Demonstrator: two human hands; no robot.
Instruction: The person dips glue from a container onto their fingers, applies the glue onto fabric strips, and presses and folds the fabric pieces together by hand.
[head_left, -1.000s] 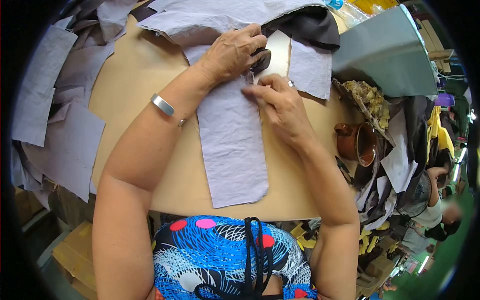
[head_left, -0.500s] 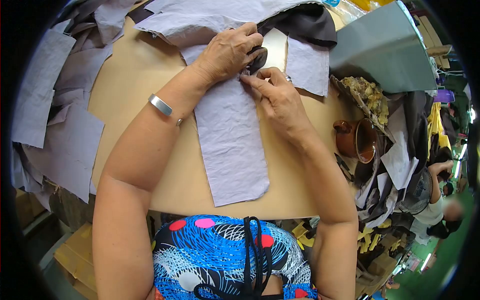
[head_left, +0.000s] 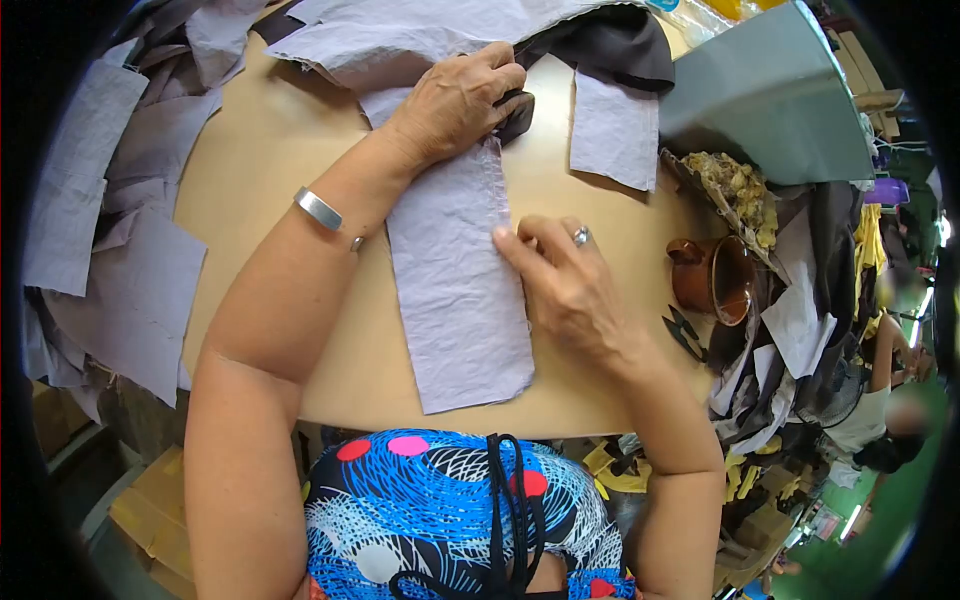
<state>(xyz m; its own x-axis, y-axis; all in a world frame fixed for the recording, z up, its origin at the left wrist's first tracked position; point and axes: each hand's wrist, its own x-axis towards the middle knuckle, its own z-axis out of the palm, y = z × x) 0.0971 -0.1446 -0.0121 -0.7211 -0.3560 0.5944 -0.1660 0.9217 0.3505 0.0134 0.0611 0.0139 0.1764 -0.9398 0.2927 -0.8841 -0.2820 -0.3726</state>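
A long pale lavender cloth strip [head_left: 460,290] lies on the tan table [head_left: 330,390], its upper end under my left hand [head_left: 460,100]. That hand is closed round a dark folded piece of fabric [head_left: 516,115]. Beside the strip's right edge is my right hand [head_left: 565,275], its fingers curled and the index fingertip at the cloth edge; whether anything is pinched there is too small to tell. Above the left hand lies a larger lavender cloth [head_left: 400,35] with dark fabric [head_left: 615,45] folded at its right.
Lavender pieces [head_left: 140,290] are piled at the left. A small lavender piece [head_left: 612,130] lies upper right, near a grey panel [head_left: 770,100]. At the right are a brown mug [head_left: 715,280], black snips [head_left: 685,333] and heaped scraps. Another person [head_left: 870,400] is farther right.
My right hand has moved down along the strip's right edge, away from the dark fabric. A white piece beside the small lavender piece no longer shows. My left hand has barely moved.
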